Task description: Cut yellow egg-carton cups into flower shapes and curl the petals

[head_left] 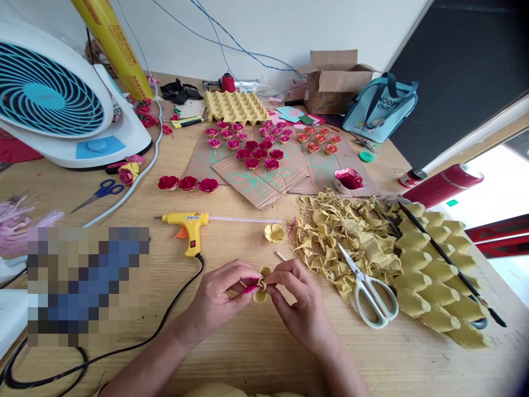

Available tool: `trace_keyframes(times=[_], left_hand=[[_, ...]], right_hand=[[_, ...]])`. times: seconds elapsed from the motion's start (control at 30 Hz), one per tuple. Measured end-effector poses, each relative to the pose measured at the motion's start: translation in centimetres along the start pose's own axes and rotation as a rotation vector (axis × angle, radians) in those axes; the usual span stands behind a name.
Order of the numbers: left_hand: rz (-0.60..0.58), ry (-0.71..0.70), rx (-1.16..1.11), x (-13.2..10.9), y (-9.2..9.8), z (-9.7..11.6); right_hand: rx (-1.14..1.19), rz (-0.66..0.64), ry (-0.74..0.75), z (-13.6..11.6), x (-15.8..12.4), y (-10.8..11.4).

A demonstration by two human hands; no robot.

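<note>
My left hand (223, 292) and my right hand (301, 300) meet at the front middle, both pinching a small yellow egg-carton flower (260, 295) between the fingertips. Its rounded petals show above and below the fingers, with a curled piece at its centre. Pink stains mark the left fingertips. Just beyond the hands rests a yellow egg-carton cup cut into petals (274, 234). A yellow hot glue gun (188, 227) lies to the left, a glue stick in its back end. White-handled scissors (370, 295) lie right of my right hand, their tips on carton scraps (347, 231).
Painted flowers (260, 151) stand on cardboard sheets (256, 190) behind. An egg tray (433, 270) with a paintbrush on it is at right. A red paint bowl (349, 180), a fan (61, 94) and blue scissors (101, 193) surround the area. The gun's black cord (176, 309) runs left.
</note>
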State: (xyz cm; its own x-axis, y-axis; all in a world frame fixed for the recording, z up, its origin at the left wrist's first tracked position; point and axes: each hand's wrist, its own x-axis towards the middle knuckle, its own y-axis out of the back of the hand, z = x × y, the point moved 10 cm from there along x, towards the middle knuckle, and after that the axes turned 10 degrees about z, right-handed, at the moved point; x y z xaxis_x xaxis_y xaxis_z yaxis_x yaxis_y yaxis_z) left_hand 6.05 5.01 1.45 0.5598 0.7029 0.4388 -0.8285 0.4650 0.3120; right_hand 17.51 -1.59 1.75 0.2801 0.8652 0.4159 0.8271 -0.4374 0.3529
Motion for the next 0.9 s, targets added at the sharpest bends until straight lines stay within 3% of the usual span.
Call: trace_keyframes(times=[0.9], left_hand=[[0.033, -0.111, 0.116, 0.17, -0.17, 0.89]], right_hand=[[0.017, 0.006, -0.012, -0.41, -0.04, -0.28]])
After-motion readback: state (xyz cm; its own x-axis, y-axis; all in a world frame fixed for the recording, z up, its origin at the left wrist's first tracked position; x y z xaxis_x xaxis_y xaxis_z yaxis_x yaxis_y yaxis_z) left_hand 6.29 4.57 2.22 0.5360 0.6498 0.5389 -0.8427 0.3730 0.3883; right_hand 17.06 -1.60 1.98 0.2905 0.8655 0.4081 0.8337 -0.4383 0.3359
